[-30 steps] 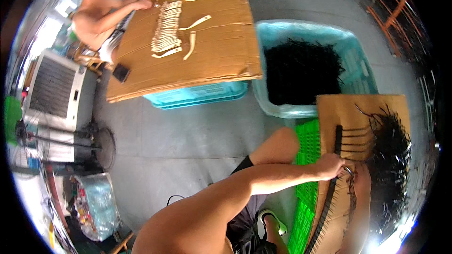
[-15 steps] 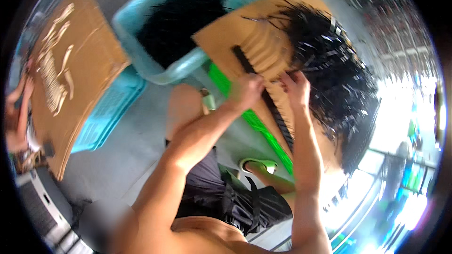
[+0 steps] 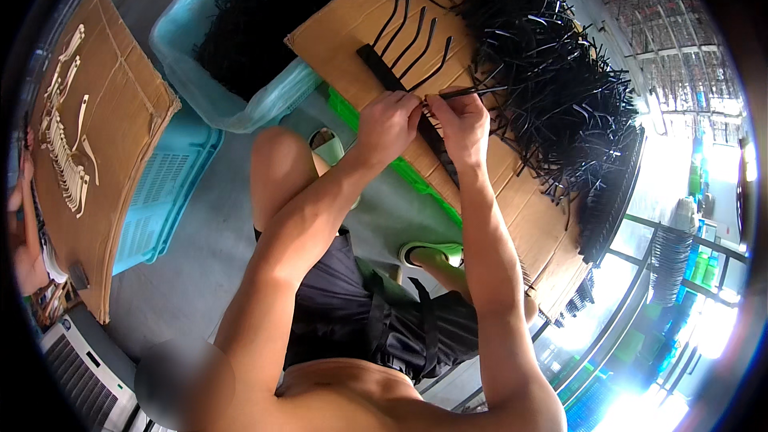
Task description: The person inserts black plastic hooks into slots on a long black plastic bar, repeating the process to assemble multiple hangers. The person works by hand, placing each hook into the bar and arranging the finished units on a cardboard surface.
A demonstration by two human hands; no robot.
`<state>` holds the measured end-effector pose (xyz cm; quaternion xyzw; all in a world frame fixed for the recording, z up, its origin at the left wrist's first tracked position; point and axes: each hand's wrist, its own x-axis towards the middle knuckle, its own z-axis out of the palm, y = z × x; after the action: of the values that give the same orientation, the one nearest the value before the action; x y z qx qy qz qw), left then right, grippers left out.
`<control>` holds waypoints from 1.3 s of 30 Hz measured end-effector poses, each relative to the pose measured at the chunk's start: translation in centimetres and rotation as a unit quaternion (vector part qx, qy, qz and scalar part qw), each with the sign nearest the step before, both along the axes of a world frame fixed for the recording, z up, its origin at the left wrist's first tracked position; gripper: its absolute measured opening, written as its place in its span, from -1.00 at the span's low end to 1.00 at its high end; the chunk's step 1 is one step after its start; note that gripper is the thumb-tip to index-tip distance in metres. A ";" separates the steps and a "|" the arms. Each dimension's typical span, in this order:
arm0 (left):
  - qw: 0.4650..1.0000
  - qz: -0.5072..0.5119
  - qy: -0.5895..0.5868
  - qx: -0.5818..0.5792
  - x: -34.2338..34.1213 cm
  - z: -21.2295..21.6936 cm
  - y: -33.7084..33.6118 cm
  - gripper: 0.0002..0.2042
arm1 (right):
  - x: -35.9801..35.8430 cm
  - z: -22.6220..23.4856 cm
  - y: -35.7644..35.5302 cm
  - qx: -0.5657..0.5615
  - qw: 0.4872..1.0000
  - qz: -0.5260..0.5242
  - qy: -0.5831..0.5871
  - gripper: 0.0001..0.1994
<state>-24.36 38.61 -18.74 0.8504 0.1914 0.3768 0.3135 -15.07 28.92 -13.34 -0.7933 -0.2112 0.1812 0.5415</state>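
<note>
Hands [image 3: 424, 122] pinching black strip [image 3: 472, 92], cardboard [image 3: 512, 192]

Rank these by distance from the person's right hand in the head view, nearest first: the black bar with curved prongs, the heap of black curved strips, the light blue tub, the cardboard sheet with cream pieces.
From the right hand:
1. Black bar with curved prongs, under the fingers, on the near cardboard.
2. Heap of black curved strips, just right of it.
3. Light blue tub, up and left.
4. Cardboard sheet with cream pieces, far left.

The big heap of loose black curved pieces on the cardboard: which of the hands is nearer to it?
Right. The right hand sits beside the heap of black pieces, pinching one thin piece. The left hand is farther away, on the black bar.
</note>
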 end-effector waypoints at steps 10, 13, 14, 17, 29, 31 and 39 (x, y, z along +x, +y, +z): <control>1.000 0.003 0.001 -0.002 0.0 -0.1 -0.1 -0.94 | -0.1 -0.1 0.1 0.005 1.000 0.014 -0.025 -0.76; 1.000 0.004 0.001 0.000 0.1 -0.3 0.0 -0.94 | -0.5 -0.1 0.3 -0.013 0.996 0.025 -0.087 -0.77; 1.000 0.005 0.003 -0.001 0.1 -0.4 0.0 -0.93 | -0.6 -0.1 0.4 -0.048 0.989 0.034 -0.133 -0.76; 1.000 0.005 -0.021 -0.009 0.1 -0.2 0.0 -0.92 | -1.0 0.1 0.5 -0.093 0.967 0.060 -0.231 -0.76; 0.999 -0.022 0.025 -0.027 -0.1 0.5 -1.9 -0.90 | -0.5 -0.1 -2.0 0.046 0.998 -0.031 0.023 -0.79; 0.999 -0.024 0.023 -0.016 0.0 0.4 -1.8 -0.91 | -0.4 -0.3 -1.8 0.031 0.999 -0.033 0.006 -0.77; 1.000 -0.027 -0.006 0.003 0.0 -0.1 -1.6 -0.94 | -1.5 -0.2 -0.9 -0.011 0.994 -0.047 -0.094 -0.75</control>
<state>-24.40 36.97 -18.82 0.8538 0.1650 0.3743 0.3221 -16.54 28.04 -13.53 -0.8217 -0.2217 0.0823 0.5185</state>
